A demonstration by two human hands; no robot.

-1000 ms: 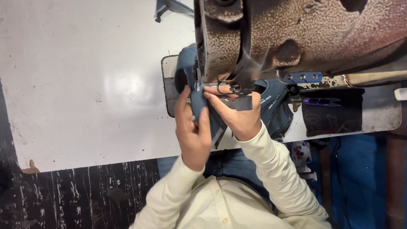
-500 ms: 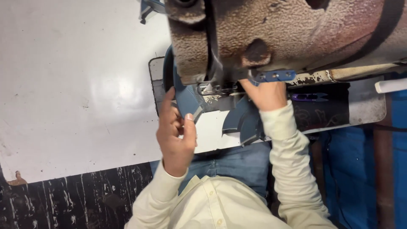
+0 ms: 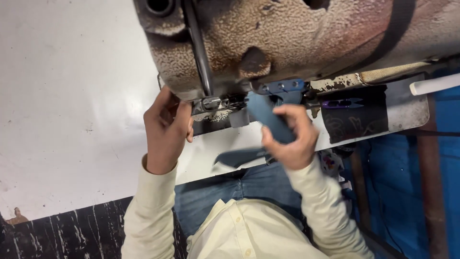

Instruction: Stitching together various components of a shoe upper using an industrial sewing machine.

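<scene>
The sewing machine (image 3: 297,33) is rough, pitted, rusty metal. The counter (image 3: 62,96) is smooth, glossy white. The blue strip (image 3: 270,122) looks matt cloth.

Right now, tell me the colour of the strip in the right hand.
Dark blue. The strip pinched in the right hand shows best in the head view.

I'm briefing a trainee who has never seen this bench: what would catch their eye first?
The big, rust-speckled sewing machine head fills the top of the view, hanging over a white table. Right under it, the right hand pinches a dark blue fabric piece up by the needle area, while the left hand rests against the machine's left end. A small purple thread snip lies on a dark pad to the right.
</scene>
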